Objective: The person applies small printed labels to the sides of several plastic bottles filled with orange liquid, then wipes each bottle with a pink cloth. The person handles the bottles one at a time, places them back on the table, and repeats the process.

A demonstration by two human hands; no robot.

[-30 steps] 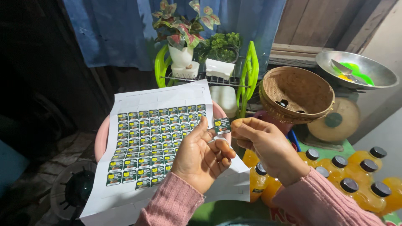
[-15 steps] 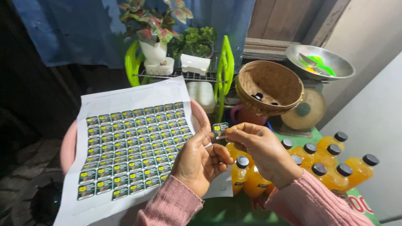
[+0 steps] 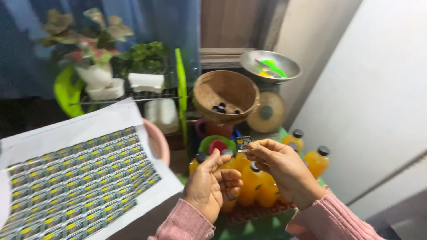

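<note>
Above the cluster of orange bottles [image 3: 255,186], two bare hands in pink knitted sleeves meet near the middle of the view. Right hand [image 3: 284,171]: its grip is narrow, thumb and fingertips pinched on one small sticker [image 3: 243,143], held upright at the fingertips, just above the bottle caps. Left hand [image 3: 211,186]: half curled, palm turned toward the right hand, fingers loosely bent and holding nothing that shows; it sits just left of and below the sticker, close to it but not touching.

Left of the hands, a white sheet [image 3: 80,178] printed with rows of the same small stickers lies tilted, its near right corner just beside the left wrist. A pink round rim [image 3: 161,142] peeks out behind the sheet's right edge.

Behind the bottles stands a woven basket [image 3: 227,95] tipped toward the viewer, with a few dark caps inside. Right of it a metal bowl [image 3: 269,66] holds green and yellow pieces. At the far left, blurred potted plants [image 3: 95,49] stand on a wire rack with green sides. A pale wall fills the right side.
</note>
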